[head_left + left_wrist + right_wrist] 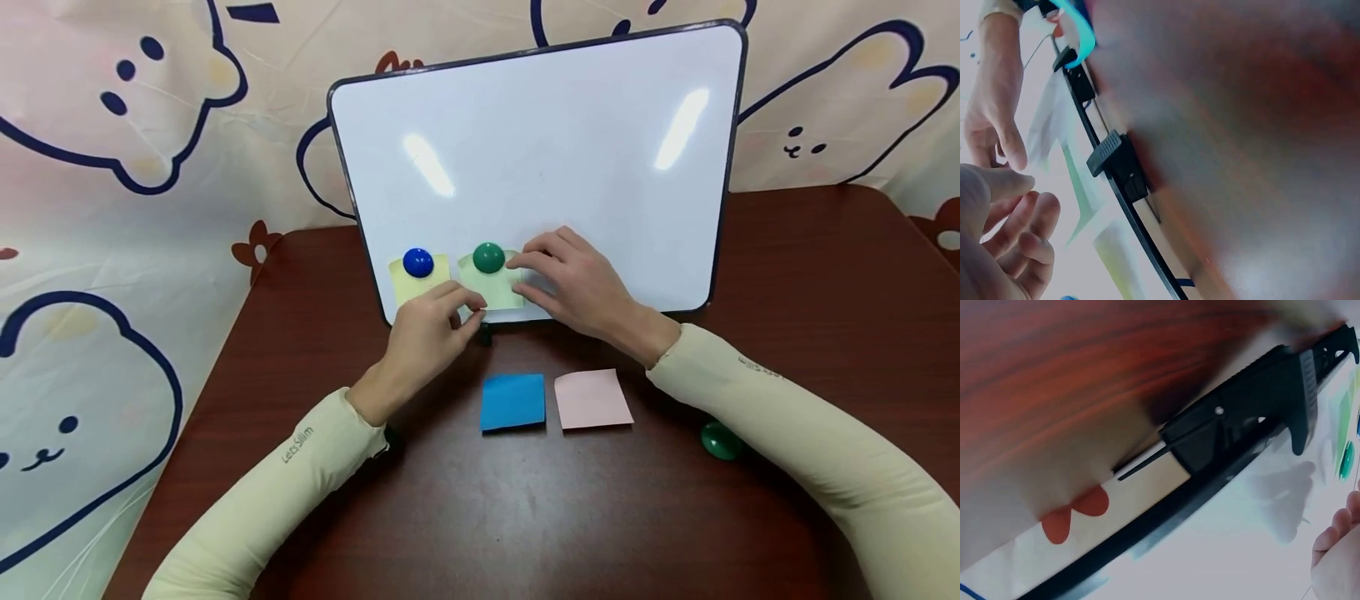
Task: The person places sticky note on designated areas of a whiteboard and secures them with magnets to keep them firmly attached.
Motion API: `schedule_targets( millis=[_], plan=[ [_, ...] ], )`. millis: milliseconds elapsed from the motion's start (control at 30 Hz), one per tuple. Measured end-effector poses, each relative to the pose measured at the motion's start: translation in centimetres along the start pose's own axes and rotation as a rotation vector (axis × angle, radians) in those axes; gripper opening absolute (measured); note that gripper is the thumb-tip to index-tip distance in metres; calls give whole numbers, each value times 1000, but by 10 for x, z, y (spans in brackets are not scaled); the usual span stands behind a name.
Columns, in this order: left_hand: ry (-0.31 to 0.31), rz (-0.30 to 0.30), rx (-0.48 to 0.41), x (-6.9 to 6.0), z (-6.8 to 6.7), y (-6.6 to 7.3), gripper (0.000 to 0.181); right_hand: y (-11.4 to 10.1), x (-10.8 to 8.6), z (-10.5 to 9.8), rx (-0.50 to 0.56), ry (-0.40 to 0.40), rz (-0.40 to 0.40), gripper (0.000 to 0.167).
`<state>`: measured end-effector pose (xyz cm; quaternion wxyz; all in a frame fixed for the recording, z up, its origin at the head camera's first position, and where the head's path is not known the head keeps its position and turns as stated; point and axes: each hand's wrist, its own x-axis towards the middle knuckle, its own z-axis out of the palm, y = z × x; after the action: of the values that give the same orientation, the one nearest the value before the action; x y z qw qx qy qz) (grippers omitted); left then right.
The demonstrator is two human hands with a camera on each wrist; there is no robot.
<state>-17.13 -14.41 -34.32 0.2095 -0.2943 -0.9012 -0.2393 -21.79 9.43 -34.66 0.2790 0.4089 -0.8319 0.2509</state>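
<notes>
A pale green note [501, 292] lies on the whiteboard [570, 150] beneath a round green magnet [489, 257]. At its lower edge is my left hand [427, 333], thumb and bent index finger near each other; the left wrist view shows no object between the loosely bent fingers [1044, 212]. My right hand [581, 279] is at the note's right side, thumb and fingers apart, fingertips beside the magnet; whether they touch the paper is unclear. To the left, a blue magnet [418, 262] sits on a yellow note [408, 288], partly behind my left hand.
A blue note [513, 402] and a pink note [594, 400] lie on the dark table [480, 533] before the board. Another green magnet [722, 440] sits by my right sleeve. Black supports [1119, 164] hold the board's lower edge. Patterned cloth [262, 167] hangs behind.
</notes>
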Motion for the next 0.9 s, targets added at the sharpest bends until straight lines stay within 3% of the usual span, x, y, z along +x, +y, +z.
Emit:
schedule_targets(
  millis=[233, 300, 567, 733, 900],
  plan=[
    [-53, 237, 199, -12, -1, 0, 11, 2, -14, -8, 7, -12, -5, 28],
    [-70, 274, 221, -16, -2, -2, 12, 2, -18, -11, 3, -20, 5, 29],
    [-60, 303, 179, -28, -3, -5, 9, 9, -35, -29, -23, -54, 76, 29],
    [-109, 332, 117, -34, 0, 2, 11, 12, -48, -39, -5, -115, 89, 26],
    [-150, 308, 74, -37, 2, 6, 10, 16, -60, -49, 39, -172, 84, 27]
  ],
)
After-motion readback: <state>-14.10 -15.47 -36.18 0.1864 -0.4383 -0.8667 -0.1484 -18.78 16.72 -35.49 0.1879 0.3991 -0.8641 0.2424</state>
